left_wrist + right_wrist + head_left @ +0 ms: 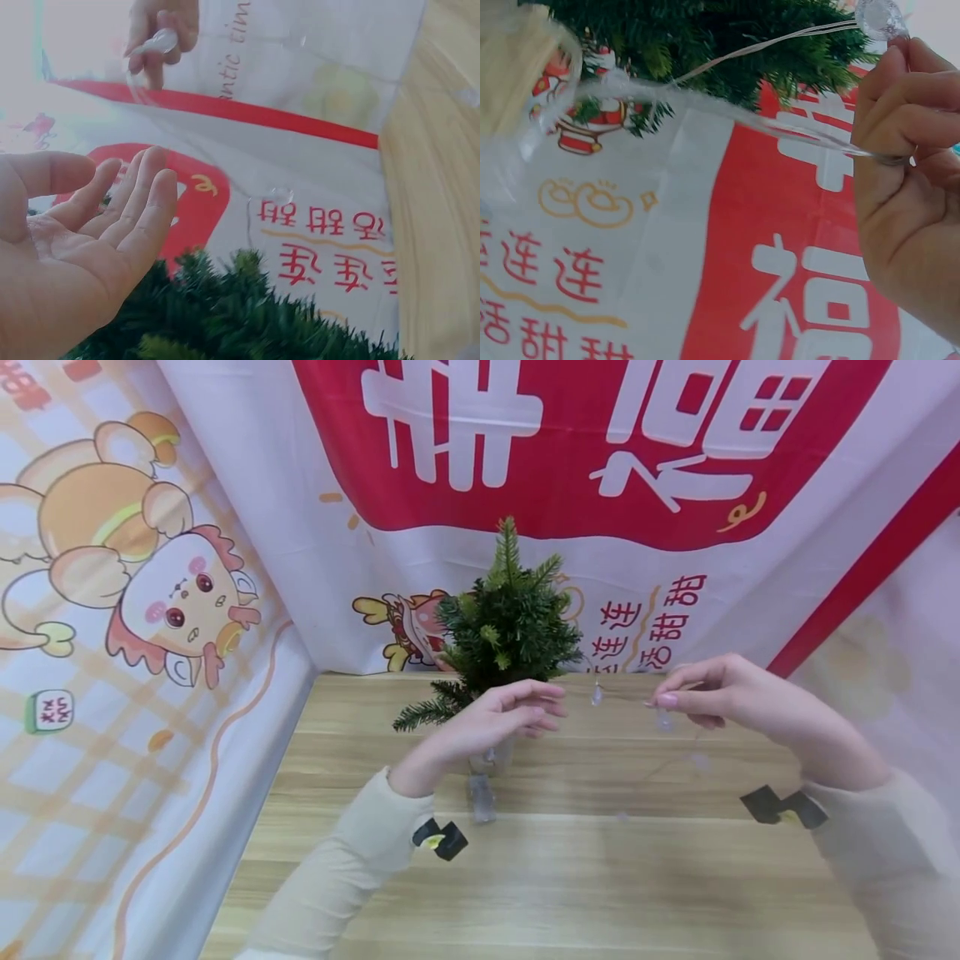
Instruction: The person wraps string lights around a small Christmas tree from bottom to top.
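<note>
A small artificial Christmas tree (510, 618) stands at the back of the table. My right hand (727, 689), out to its right, pinches a thin string of lights with clear bulbs between thumb and fingers. One clear bulb (879, 18) sits right at those fingertips, and the wire (765, 41) runs from there toward the branches. Another bulb (597, 695) hangs between tree and hand. My left hand (498, 718) is in front of the lower branches, fingers extended and holding nothing. In the left wrist view its palm (67, 255) faces up beside the green needles.
A small clear box (482, 799) lies on the wooden table (540, 893) below my left hand. More of the string, with a bulb (699, 762), trails below my right hand. Printed cloth (247, 527) walls the table at the back and both sides.
</note>
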Demonstrator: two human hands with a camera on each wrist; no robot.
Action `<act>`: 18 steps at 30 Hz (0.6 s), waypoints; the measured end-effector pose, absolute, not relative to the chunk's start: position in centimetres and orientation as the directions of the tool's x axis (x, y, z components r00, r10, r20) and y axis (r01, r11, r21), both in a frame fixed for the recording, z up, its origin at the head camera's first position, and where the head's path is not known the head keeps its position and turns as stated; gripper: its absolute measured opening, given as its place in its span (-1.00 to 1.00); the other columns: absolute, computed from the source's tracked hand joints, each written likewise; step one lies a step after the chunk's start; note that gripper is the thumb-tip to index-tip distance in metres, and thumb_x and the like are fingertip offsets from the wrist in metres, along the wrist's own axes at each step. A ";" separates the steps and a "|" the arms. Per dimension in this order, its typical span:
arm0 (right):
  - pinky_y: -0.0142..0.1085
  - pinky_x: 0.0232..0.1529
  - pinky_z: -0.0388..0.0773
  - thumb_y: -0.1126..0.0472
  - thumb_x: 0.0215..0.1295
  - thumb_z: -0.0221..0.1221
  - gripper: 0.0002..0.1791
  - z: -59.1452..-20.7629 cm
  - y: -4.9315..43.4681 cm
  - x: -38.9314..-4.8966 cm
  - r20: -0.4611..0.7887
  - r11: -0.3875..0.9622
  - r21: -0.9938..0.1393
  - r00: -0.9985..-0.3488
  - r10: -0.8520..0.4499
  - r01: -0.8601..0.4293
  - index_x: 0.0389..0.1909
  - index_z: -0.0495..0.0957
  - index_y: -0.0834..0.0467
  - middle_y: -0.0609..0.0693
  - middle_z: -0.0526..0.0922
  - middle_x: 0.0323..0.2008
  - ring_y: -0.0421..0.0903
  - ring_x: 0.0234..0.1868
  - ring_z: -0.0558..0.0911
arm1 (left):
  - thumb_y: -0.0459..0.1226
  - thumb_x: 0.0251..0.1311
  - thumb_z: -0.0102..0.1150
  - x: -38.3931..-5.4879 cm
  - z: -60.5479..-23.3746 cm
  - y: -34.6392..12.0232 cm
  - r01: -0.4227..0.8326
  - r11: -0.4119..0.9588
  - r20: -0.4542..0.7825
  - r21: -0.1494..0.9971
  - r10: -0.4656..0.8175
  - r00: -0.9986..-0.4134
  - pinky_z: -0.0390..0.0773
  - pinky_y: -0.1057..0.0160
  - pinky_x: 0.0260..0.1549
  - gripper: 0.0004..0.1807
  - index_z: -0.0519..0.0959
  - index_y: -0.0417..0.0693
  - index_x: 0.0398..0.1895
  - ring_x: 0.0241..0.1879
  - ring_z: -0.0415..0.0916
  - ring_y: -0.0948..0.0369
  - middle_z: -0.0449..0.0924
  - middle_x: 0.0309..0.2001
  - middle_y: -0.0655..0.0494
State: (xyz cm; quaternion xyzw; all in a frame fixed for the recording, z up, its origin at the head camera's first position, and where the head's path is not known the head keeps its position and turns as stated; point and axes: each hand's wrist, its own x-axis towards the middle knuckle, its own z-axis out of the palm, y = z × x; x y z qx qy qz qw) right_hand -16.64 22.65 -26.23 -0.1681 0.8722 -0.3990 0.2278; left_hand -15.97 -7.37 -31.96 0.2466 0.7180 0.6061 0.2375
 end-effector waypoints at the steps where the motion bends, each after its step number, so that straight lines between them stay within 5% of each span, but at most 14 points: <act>1: -0.24 -0.60 0.34 0.09 0.32 0.16 -0.81 -26.4 22.5 -16.8 -0.266 0.619 -0.778 -0.836 -0.480 -0.108 -0.15 0.66 0.04 -0.04 0.31 -0.71 -0.07 -0.70 0.31 | -0.33 0.47 -0.24 -16.0 -32.1 -7.1 0.061 0.149 -0.051 0.987 0.647 -0.761 0.55 0.11 0.15 -0.57 0.24 -0.22 0.36 0.16 0.49 -0.11 0.42 0.23 -0.28; 13: -0.23 -0.61 0.33 0.18 0.36 0.11 -0.83 -27.5 21.1 -17.7 -0.263 0.522 -0.844 -0.751 -0.605 -0.125 -0.18 0.67 -0.06 -0.02 0.31 -0.70 -0.06 -0.70 0.30 | -0.36 0.45 -0.24 -16.2 -32.6 -4.9 0.034 0.140 -0.072 0.990 0.688 -0.722 0.56 0.24 0.11 -0.48 0.13 0.00 0.45 0.17 0.49 -0.07 0.43 0.25 -0.21; 18: -0.24 -0.62 0.34 0.21 0.38 0.09 -0.80 -27.8 20.6 -17.8 -0.227 0.464 -0.865 -0.678 -0.699 -0.189 -0.16 0.67 -0.05 0.02 0.31 -0.69 -0.06 -0.70 0.32 | -0.33 0.38 -0.04 -16.0 -32.9 -4.3 0.136 0.201 -0.034 0.970 0.667 -0.745 0.57 0.36 0.04 -0.54 0.33 -0.05 0.34 0.10 0.56 0.07 0.51 0.19 -0.12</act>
